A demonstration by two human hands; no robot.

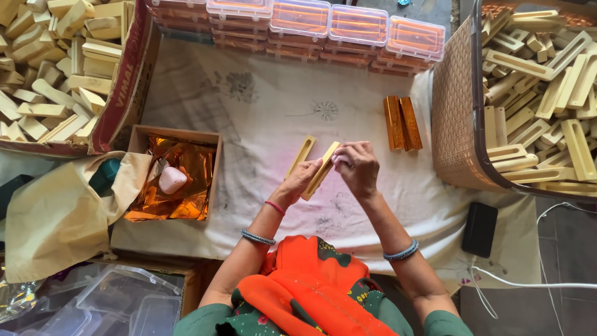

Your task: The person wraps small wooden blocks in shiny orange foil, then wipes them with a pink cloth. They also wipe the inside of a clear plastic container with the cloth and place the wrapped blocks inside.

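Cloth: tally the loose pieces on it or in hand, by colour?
Cream piece in the hands: 1
Cream piece lying on the cloth: 1
Orange foil-wrapped pieces: 2
Total: 4

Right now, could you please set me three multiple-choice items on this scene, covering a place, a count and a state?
1. Where do the wrapped orange pieces lie?
A. on the white cloth, beside the woven basket
B. inside the cardboard box
C. on the black case

2. How many wrapped orange pieces lie there?
A. two
B. five
C. eight

3. What do the left hand and right hand hold?
A. nothing
B. one pale yellow piece between them
C. a clear lidded box

Answers: 1 A, they rest on bare cloth left of the basket; 2 A, a pair lies side by side; 3 B, both hands grip the same piece.
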